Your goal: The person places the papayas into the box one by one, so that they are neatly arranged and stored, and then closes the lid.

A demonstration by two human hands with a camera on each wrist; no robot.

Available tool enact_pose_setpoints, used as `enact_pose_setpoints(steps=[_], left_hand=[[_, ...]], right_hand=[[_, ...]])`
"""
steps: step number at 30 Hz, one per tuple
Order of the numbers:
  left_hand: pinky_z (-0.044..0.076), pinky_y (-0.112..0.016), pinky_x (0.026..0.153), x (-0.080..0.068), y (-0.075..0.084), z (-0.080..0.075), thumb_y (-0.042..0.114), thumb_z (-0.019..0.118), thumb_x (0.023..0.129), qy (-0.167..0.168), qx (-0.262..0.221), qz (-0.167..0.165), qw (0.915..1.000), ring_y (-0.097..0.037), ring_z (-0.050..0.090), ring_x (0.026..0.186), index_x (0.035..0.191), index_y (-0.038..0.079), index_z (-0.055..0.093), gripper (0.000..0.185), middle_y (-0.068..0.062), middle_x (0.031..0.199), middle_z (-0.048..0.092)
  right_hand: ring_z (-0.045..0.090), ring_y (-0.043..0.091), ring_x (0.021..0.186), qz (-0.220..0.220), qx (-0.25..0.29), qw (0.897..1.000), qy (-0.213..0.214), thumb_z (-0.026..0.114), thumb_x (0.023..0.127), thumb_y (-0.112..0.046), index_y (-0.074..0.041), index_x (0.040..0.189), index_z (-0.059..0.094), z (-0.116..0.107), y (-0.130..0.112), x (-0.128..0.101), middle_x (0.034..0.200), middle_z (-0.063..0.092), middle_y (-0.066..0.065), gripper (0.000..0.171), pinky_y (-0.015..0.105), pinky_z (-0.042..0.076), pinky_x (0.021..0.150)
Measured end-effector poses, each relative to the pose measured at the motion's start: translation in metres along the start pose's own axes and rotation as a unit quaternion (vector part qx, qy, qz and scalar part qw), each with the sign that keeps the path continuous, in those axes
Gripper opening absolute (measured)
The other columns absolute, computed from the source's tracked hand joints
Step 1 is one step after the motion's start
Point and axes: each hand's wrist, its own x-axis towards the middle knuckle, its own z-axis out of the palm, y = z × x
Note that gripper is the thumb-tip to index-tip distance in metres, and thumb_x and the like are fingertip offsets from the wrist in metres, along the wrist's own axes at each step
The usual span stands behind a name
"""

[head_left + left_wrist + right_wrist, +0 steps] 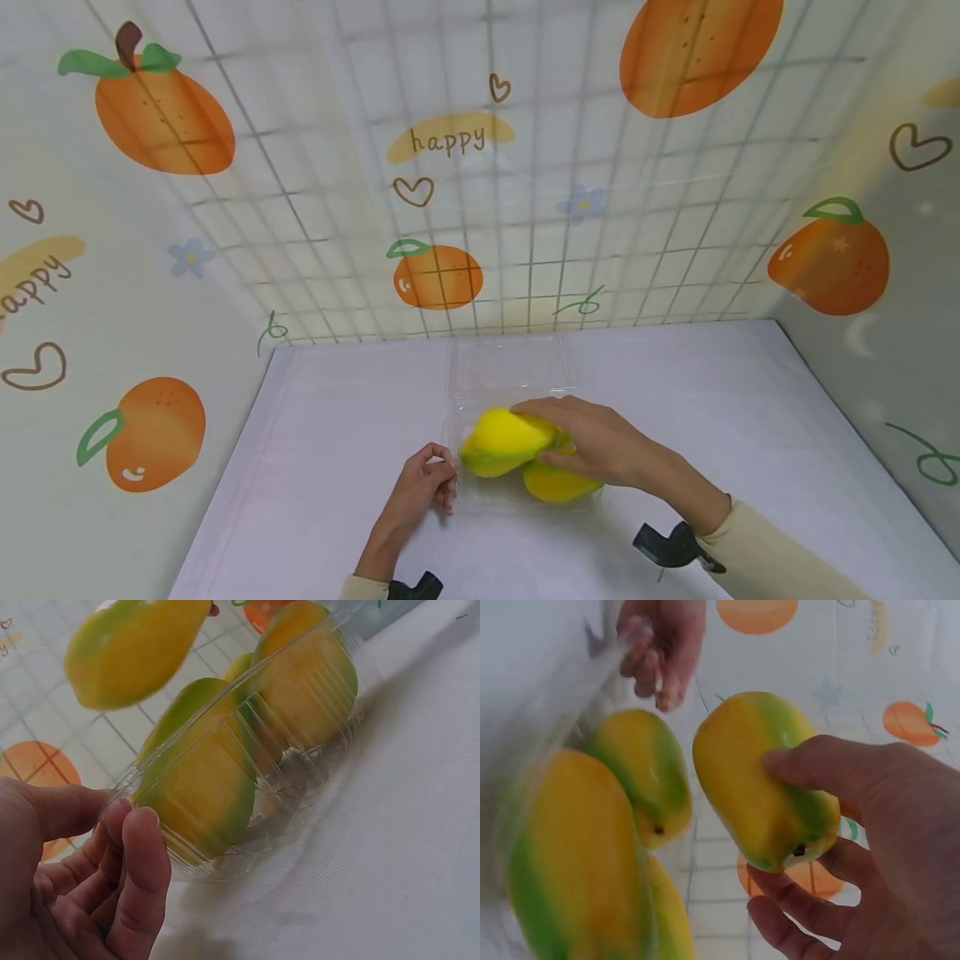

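Observation:
A clear plastic box [487,502] stands on the table, with several yellow-green mangoes [202,780] inside it. My left hand [420,487] is at the box's left side and pinches its rim between thumb and fingers, as the left wrist view shows. Above the box, my right hand [603,437] grips another mango [761,780], thumb on one side and fingers on the other. That held mango is apart from those in the box and partly covers them in the head view. In the right wrist view, a mango [577,855] in the box looks blurred.
The box's clear lid [510,367] lies folded back toward the rear wall. A white cloth covers the table [345,408]. Curtains printed with oranges [438,277] enclose the back and sides, with a wire grid [540,283] showing at the back.

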Motion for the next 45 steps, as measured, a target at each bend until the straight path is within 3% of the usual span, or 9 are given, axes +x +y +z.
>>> enact_pose_setpoints(steps=[6, 14, 27, 40, 45], left_hand=[[0.053, -0.026, 0.050, -0.001, -0.001, 0.001, 0.013, 0.061, 0.100, -0.005, -0.003, 0.003, 1.0000, -0.015, 0.054, 0.049, 0.103, 0.003, 0.051, 0.014, -0.004, 0.068, 0.058], [0.054, -0.027, 0.052, 0.000, -0.005, 0.000, 0.010, 0.055, 0.101, -0.003, 0.001, -0.002, 1.0000, -0.016, 0.054, 0.049, 0.107, 0.000, 0.051, 0.012, -0.005, 0.068, 0.060], [0.055, -0.029, 0.052, -0.001, -0.004, 0.000, 0.020, 0.059, 0.103, 0.005, -0.011, -0.009, 0.9999, -0.016, 0.055, 0.052, 0.106, 0.005, 0.054, 0.016, -0.004, 0.069, 0.057], [0.056, -0.029, 0.053, 0.000, -0.003, 0.000, 0.023, 0.059, 0.103, 0.013, -0.006, -0.012, 0.9998, -0.017, 0.055, 0.053, 0.107, 0.006, 0.055, 0.018, -0.004, 0.070, 0.057], [0.056, -0.029, 0.052, 0.001, -0.003, 0.001, 0.023, 0.059, 0.103, 0.013, -0.003, -0.010, 0.9999, -0.017, 0.054, 0.053, 0.107, 0.005, 0.055, 0.018, -0.004, 0.069, 0.057]], right_hand=[[0.058, 0.019, 0.120, -0.045, -0.020, 0.999, -0.008, 0.080, 0.087, -0.022, -0.023, 0.142, 0.057, 0.016, -0.007, 0.003, 0.138, 0.060, -0.008, 0.060, 0.047, 0.050, 0.099], [0.059, 0.022, 0.121, -0.058, -0.033, 0.997, -0.035, 0.079, 0.087, -0.026, -0.022, 0.140, 0.060, 0.030, -0.017, 0.008, 0.136, 0.062, -0.003, 0.057, 0.049, 0.048, 0.101], [0.057, 0.027, 0.122, -0.022, -0.068, 0.995, -0.065, 0.079, 0.089, -0.032, -0.022, 0.140, 0.060, 0.048, -0.018, 0.013, 0.133, 0.063, 0.001, 0.056, 0.056, 0.047, 0.099], [0.057, 0.020, 0.104, -0.004, -0.106, 0.992, -0.072, 0.077, 0.088, -0.034, -0.019, 0.138, 0.063, 0.050, -0.023, 0.019, 0.122, 0.061, 0.003, 0.054, 0.045, 0.051, 0.093], [0.059, 0.019, 0.101, 0.000, -0.109, 0.991, -0.074, 0.076, 0.088, -0.042, -0.020, 0.139, 0.061, 0.047, -0.023, 0.019, 0.121, 0.063, 0.002, 0.058, 0.044, 0.051, 0.089]])
